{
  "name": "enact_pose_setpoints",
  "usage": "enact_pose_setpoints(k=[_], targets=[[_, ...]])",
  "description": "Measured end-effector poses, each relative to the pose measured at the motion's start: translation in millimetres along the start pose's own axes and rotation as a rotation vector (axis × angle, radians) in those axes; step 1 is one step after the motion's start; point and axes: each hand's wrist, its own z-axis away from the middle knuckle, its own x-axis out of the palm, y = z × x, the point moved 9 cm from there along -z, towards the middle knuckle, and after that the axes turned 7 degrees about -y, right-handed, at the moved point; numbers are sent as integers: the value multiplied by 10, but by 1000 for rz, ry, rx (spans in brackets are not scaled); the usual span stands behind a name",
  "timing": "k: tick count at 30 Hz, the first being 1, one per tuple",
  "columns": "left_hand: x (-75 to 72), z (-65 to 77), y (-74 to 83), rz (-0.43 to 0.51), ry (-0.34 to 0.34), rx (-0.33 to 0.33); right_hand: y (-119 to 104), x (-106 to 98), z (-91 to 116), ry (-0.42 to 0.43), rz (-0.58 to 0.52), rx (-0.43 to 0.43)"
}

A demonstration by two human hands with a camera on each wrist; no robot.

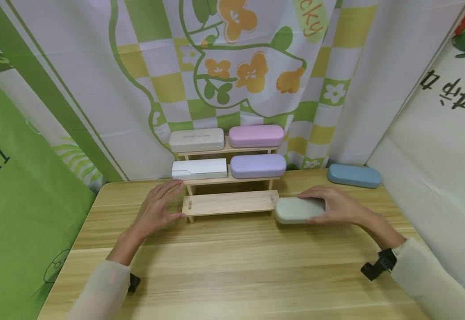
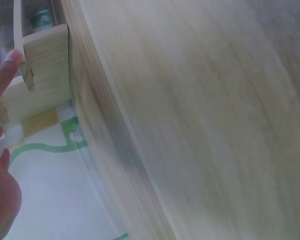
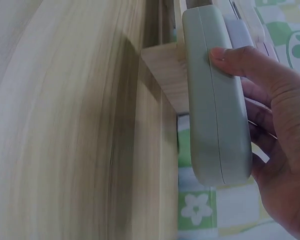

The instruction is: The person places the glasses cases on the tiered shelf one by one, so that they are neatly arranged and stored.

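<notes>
A three-step wooden display rack [image 1: 232, 203] stands on the table, its lowest step bare. My right hand [image 1: 335, 206] grips a pale green glasses case [image 1: 295, 210] by its right end, thumb on the near side and fingers behind. The case is held up beside the right end of the lowest step, and its seam shows in the right wrist view, where the same case [image 3: 215, 110] hangs over the table. At the rack's left end is my left hand [image 1: 155, 209], fingers extended, with the thumb [image 2: 11, 59] touching the step's edge.
On the top step sit a whitish case [image 1: 197, 140] and a pink case [image 1: 256, 136]. The middle step holds a white flap case [image 1: 199, 169] and a lavender case [image 1: 258, 166]. A blue case [image 1: 354, 176] lies at the table's back right. Behind hangs a patterned curtain [image 1: 252, 102].
</notes>
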Motion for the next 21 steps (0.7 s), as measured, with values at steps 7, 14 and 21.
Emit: enact_pose_setpoints(k=[7,14,21], targets=[[7,-13,-33,17,-15,3,-146,13,-185,15,-18,-37],[9,-29,-54,29,-16,11,-304,9,-379,58,-4,-95],[6,-23,-64,30,-1,33,-409,52,-571,58,-28,-111]])
